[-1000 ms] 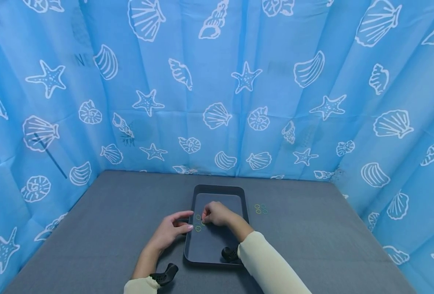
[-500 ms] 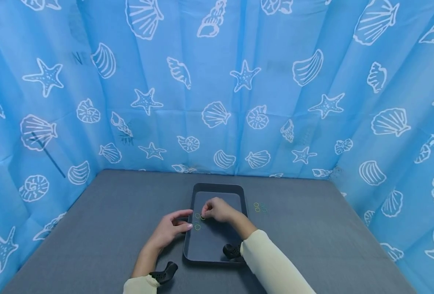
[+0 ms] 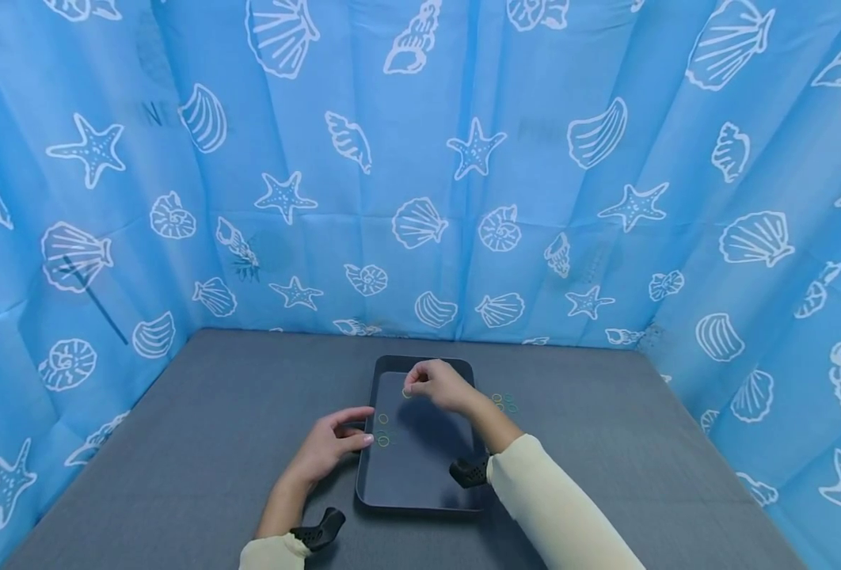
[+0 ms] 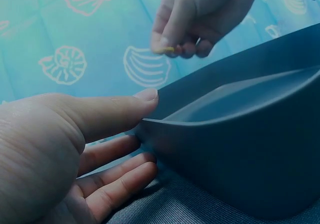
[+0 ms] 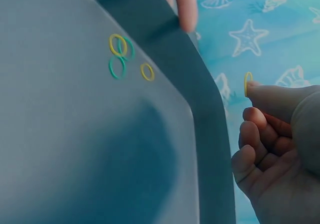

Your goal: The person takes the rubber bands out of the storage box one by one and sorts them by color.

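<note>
My right hand is raised over the far part of a dark grey tray. Between its thumb and index finger it pinches a thin yellow ring; its other fingers are curled. My left hand touches the tray's left rim, thumb at the edge and the other fingers outside the wall. Inside the tray, near that rim, lie two green rings and two yellow rings. One yellow ring overlaps a green one in the right wrist view.
Several more yellow and green rings lie on the grey cloth-covered table just right of the tray, partly behind my right forearm. A blue curtain with white shells surrounds the table's back and sides.
My right hand has picked a yellow ring off the tray floor and carried it up, away from me and slightly right. The left hand stays at the rim.
</note>
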`<state>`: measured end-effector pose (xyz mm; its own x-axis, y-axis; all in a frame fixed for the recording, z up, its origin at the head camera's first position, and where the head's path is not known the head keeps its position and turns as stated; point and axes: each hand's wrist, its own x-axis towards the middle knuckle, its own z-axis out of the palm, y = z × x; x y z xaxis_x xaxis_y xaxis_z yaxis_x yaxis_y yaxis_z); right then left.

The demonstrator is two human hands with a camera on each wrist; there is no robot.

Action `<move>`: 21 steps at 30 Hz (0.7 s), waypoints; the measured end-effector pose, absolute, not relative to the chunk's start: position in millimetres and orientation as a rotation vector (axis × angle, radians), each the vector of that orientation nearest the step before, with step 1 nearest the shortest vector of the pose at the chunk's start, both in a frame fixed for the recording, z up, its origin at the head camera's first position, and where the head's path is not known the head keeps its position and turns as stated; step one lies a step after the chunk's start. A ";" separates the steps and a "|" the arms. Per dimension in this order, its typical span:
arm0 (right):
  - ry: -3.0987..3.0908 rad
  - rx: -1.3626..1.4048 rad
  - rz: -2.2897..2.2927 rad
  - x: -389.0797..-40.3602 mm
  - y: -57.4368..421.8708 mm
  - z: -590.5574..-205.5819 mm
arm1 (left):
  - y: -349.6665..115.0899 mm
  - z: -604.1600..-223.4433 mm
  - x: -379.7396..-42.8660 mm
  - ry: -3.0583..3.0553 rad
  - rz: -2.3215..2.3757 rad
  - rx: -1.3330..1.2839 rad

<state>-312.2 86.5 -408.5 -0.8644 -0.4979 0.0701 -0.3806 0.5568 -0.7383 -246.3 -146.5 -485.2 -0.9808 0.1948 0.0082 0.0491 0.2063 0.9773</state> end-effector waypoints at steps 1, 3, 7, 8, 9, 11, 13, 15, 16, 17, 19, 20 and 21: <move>2.641 -0.742 -1.214 -312.1 89.2 -406.8 | -146.3 -485.0 -246.2 2.347 1.896 0.236; 2.643 -0.727 -1.249 -312.0 95.2 -404.0 | -146.0 -484.9 -246.0 2.347 1.899 0.229; 2.663 -0.675 -1.324 -312.3 108.8 -402.3 | -145.7 -484.9 -245.9 2.349 1.901 0.233; 2.672 -0.652 -1.343 -312.2 112.1 -401.9 | -145.7 -485.1 -246.0 2.348 1.900 0.238; 2.682 -0.631 -1.360 -312.4 115.5 -402.1 | -145.8 -485.3 -246.1 2.347 1.899 0.245; 2.708 -0.579 -1.387 -312.4 122.1 -403.5 | -145.7 -485.3 -246.4 2.347 1.898 0.252; 2.740 -0.526 -1.404 -312.4 127.7 -405.4 | -145.6 -485.5 -246.6 2.347 1.898 0.253; 2.781 -0.488 -1.400 -312.3 132.8 -408.2 | -145.5 -485.8 -246.5 2.351 1.899 0.246; 2.801 -0.469 -1.398 -312.1 135.1 -409.8 | -145.3 -485.9 -246.5 2.355 1.898 0.241; 2.822 -0.453 -1.391 -312.0 137.5 -411.7 | -145.2 -486.1 -246.5 2.359 1.897 0.235; 2.853 -0.420 -1.388 -312.0 142.5 -415.0 | -145.1 -486.6 -246.8 2.366 1.894 0.225; 2.865 -0.410 -1.388 -312.2 145.2 -416.9 | -145.1 -487.0 -247.0 2.367 1.893 0.220; 2.875 -0.395 -1.392 -312.5 148.0 -418.8 | -145.1 -487.2 -247.1 2.368 1.892 0.217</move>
